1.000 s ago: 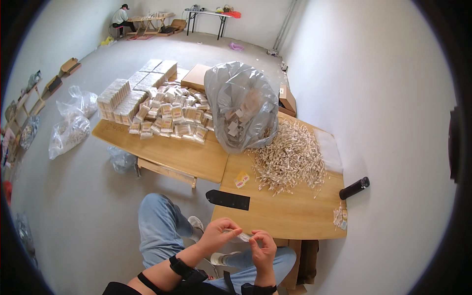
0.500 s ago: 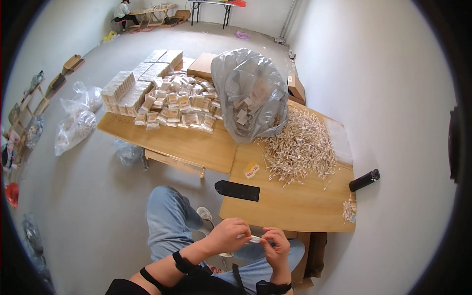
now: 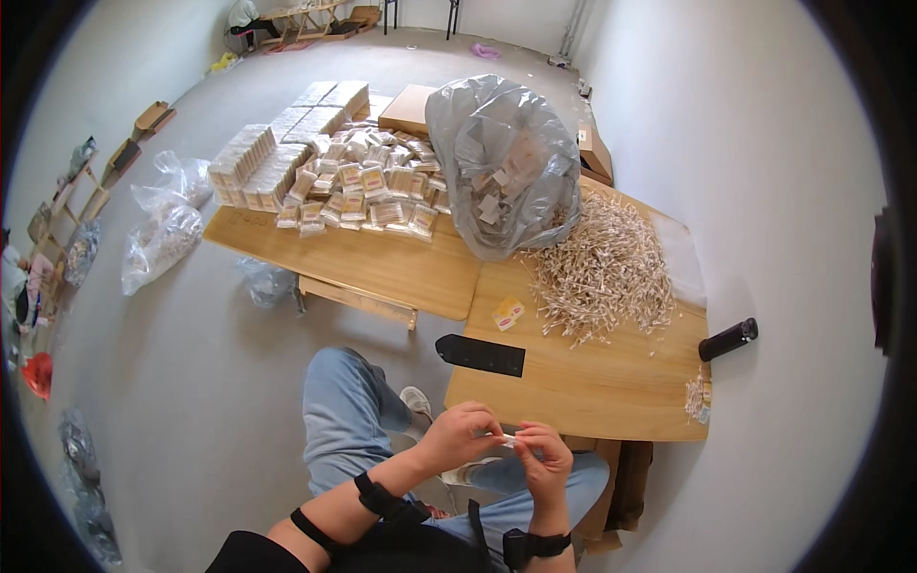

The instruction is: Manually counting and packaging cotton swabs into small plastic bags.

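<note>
Above my lap, just off the near edge of the wooden table (image 3: 573,390), my two hands almost meet. A small white thing (image 3: 509,441), too small to identify, is pinched between them. My left hand (image 3: 464,435) has its fingers closed at one end of it; my right hand (image 3: 545,462) grips the other end between thumb and fingers. Beyond them, a large loose heap of cotton swabs (image 3: 611,277) covers the table's right side. Yellow-and-white cards (image 3: 508,312) lie left of the heap, and a flat black plate (image 3: 480,354) sits nearer to me.
Filled swab packs (image 3: 373,183) are strewn at the far left, beside neat stacks of packs (image 3: 250,164). A big grey plastic bag (image 3: 468,129) slumps against the swab heap. On the right edge are a black cylinder (image 3: 728,340) and a few swabs (image 3: 694,396). Another person (image 3: 246,21) sits far back.
The whole view has shifted, so the table appears farther right and slightly higher. My hands have drawn closer together, and less of the white thing shows between them.
</note>
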